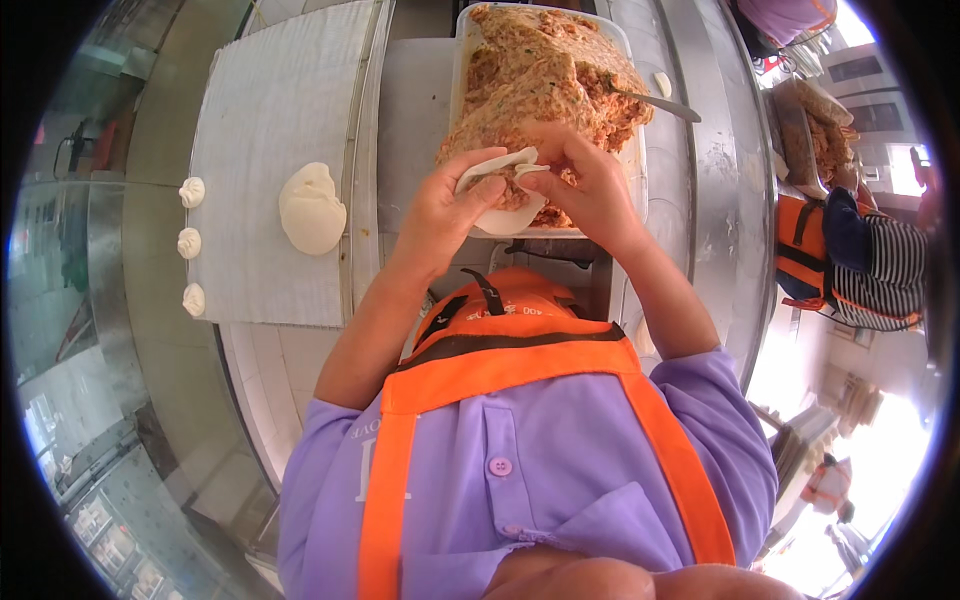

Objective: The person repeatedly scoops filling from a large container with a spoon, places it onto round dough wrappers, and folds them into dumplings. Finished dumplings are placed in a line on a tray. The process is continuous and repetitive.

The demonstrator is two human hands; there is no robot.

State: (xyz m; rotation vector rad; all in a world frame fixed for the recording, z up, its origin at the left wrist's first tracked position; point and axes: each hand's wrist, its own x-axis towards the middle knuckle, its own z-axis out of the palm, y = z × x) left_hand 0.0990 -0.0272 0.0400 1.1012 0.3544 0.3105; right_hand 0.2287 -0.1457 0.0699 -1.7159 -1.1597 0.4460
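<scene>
Cupped in my left hand (450,206) is a round dough wrapper (504,222) with minced filling (507,193) in its middle; my left thumb rests on the filling. My right hand (589,184) pinches the wrapper's right edge, where a few folds show. Both hands are over the near part of a plastic tub (640,191) heaped with minced meat filling (525,82). A metal spatula or knife (660,103) stands in the filling, its handle pointing right. To the left, a stack of flat dough wrappers (312,210) lies on a white cloth-covered board (262,112).
Several pleated buns (190,244) sit along the board's left edge. A small dough piece (662,84) lies on the metal counter (675,195) right of the tub. Farther right, a co-worker in an orange apron (799,247) stands by another tub of filling (821,150).
</scene>
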